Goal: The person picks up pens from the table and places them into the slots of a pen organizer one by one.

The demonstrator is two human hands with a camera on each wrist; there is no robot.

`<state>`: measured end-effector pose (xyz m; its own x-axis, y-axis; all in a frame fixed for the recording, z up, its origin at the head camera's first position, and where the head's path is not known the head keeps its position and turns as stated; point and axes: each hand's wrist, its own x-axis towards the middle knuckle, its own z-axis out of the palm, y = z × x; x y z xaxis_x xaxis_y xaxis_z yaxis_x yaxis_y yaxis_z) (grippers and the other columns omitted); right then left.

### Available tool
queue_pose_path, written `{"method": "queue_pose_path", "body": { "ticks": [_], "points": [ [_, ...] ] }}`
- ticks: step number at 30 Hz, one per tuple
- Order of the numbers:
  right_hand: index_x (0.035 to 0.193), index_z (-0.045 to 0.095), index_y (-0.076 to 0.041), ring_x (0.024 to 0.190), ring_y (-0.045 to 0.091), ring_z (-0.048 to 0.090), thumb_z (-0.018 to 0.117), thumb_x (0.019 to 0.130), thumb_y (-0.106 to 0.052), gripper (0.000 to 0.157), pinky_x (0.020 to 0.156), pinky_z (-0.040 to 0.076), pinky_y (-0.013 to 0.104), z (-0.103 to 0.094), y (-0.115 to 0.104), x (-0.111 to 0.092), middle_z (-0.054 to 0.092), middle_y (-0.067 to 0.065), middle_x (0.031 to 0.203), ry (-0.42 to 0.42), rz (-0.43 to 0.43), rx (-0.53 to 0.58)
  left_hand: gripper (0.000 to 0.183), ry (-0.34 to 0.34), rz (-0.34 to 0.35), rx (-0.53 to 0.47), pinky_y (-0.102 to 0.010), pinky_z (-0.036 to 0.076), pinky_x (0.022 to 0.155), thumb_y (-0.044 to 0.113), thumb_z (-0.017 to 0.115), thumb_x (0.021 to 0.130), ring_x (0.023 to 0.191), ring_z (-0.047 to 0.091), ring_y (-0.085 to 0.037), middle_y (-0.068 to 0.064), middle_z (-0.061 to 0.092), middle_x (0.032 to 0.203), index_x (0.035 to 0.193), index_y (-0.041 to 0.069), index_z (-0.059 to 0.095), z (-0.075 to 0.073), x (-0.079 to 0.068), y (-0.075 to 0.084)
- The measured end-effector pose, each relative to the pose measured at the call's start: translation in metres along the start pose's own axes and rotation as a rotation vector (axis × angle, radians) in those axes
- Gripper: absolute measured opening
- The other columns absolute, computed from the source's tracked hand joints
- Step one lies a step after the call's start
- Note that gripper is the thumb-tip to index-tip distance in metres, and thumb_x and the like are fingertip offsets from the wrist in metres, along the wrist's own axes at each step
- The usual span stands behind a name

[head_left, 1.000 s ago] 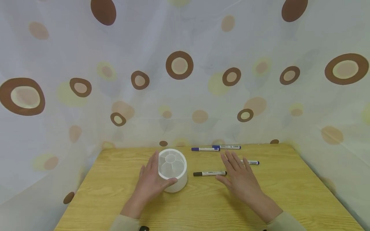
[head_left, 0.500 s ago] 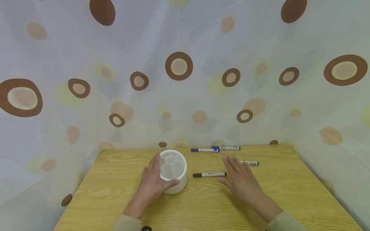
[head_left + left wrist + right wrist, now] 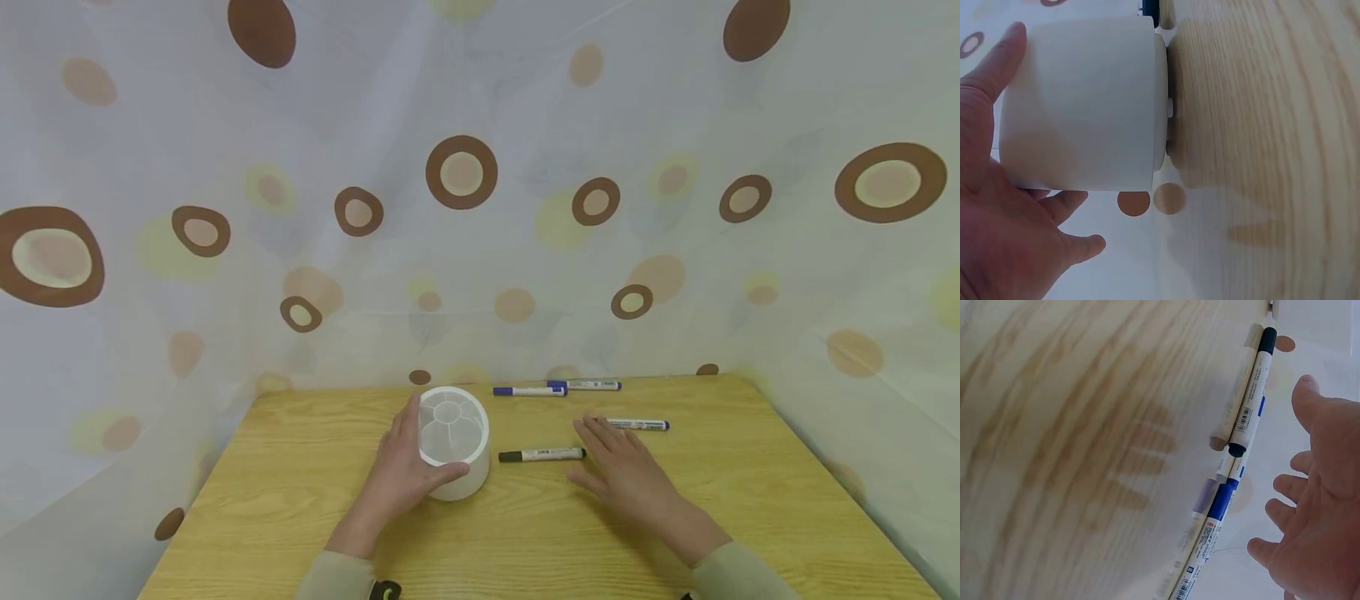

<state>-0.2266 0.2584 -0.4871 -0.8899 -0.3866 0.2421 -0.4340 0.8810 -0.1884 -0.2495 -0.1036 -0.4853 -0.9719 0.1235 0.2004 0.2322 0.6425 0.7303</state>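
A white round pen holder (image 3: pixel 468 482) with several compartments stands upright on the table, no pens visible inside. My left hand (image 3: pixel 397 477) grips it from the left, thumb across the near side at the rim and fingers around the far left. In the left wrist view the thumb lies along the holder's plain wall (image 3: pixel 1085 106), and some fingers are partly hidden behind it. My right hand (image 3: pixel 630 479) hovers palm down with fingers extended, holding nothing. Just left of its fingertips lies a black-capped marker (image 3: pixel 542 455); beyond them is a blue-capped marker (image 3: pixel 641 424), partly covered.
Two more blue markers (image 3: pixel 529 392) lie along the table's back edge, their ends overlapping in the head view. A wood-grain table (image 3: pixel 510 550) carries everything. Spotted white sheeting (image 3: pixel 517 250) encloses the back and both sides.
My left hand and the pen holder have shifted slightly right. My right hand's fingertips have come a little lower and nearer, uncovering more of the blue marker beyond.
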Motion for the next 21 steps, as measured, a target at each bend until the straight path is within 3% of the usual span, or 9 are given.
{"method": "queue_pose_path", "body": {
  "ticks": [11, 21],
  "points": [
    [0.163, 0.048, 0.002, 0.149, 0.049, 0.049, 0.074, 0.107, -0.037, 0.073, 0.124, 0.035, 0.069, 0.003, 0.008, 0.007, 0.051, 0.027, 0.162, -0.017, -0.004, 0.059, 0.136, -0.008, 0.060, -0.108, -0.073, 0.043, 0.115, 0.038, 0.105, 0.074, 0.142, 0.049, -0.052, -0.027, 0.044, 0.162, 0.175, 0.014, 0.018, 0.002, 0.007, -0.001],
    [0.165, 0.048, -0.002, 0.147, 0.051, 0.050, 0.075, 0.108, -0.032, 0.070, 0.122, 0.039, 0.068, 0.008, 0.014, 0.015, 0.053, 0.027, 0.161, -0.081, 0.089, 0.182, 0.139, -0.025, 0.056, -0.157, -0.073, 0.041, 0.117, 0.038, 0.105, 0.075, 0.143, 0.050, -0.050, -0.027, 0.040, 0.165, 0.177, 0.017, 0.013, 0.006, 0.009, -0.006]
  ]
}}
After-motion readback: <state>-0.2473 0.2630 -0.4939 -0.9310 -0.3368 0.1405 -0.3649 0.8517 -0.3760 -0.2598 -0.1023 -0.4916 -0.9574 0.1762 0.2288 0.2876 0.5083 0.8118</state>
